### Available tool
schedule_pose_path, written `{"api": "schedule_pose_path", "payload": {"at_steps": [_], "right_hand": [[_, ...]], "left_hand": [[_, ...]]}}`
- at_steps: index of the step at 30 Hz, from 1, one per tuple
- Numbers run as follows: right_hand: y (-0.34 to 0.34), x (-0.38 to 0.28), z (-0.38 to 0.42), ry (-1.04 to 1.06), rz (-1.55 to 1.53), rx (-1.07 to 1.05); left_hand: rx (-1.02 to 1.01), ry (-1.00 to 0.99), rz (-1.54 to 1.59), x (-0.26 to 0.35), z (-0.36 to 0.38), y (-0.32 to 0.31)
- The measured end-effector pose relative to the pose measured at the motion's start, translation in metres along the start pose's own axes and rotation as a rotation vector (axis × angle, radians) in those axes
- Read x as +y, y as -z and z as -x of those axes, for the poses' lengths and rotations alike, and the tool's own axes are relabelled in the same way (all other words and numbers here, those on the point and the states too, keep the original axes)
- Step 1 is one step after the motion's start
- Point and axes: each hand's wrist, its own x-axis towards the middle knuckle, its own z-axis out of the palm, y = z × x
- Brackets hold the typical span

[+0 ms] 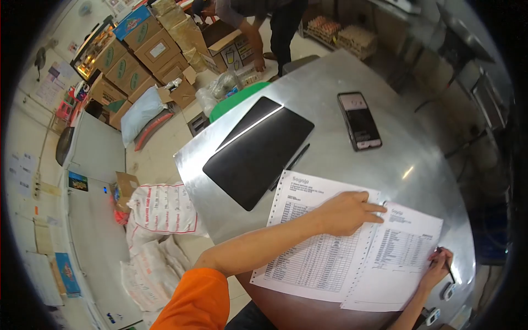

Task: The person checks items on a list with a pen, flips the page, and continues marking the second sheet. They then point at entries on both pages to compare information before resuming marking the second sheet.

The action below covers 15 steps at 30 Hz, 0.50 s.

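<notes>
My left hand (347, 213) lies across a printed form (308, 258) with punched edges, its fingers stretched to the right onto the edge of a second, smaller printed sheet (404, 242). The two sheets overlap along that edge. At the right border of the smaller sheet, my right hand (440, 267) is closed around a thin dark pen (452, 276), partly hidden by the fingers. Above the papers lies a black tablet (264, 151). Another black pen (297, 158) rests beside the tablet's lower right edge.
A phone (360, 121) with its screen lit lies on the metal table (410, 159). Small white devices (450, 291) sit near the right edge. Beyond are stacked cartons (129, 71), white sacks (162, 212), egg trays (324, 28) and a person (258, 33) bending over a box.
</notes>
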Motion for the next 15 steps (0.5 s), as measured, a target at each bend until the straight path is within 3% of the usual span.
{"api": "schedule_pose_path", "payload": {"at_steps": [15], "right_hand": [[-0.007,-0.007,-0.003,-0.055,-0.111,0.039]], "left_hand": [[0.058,-0.028,0.007,-0.003,0.009,-0.002]]}}
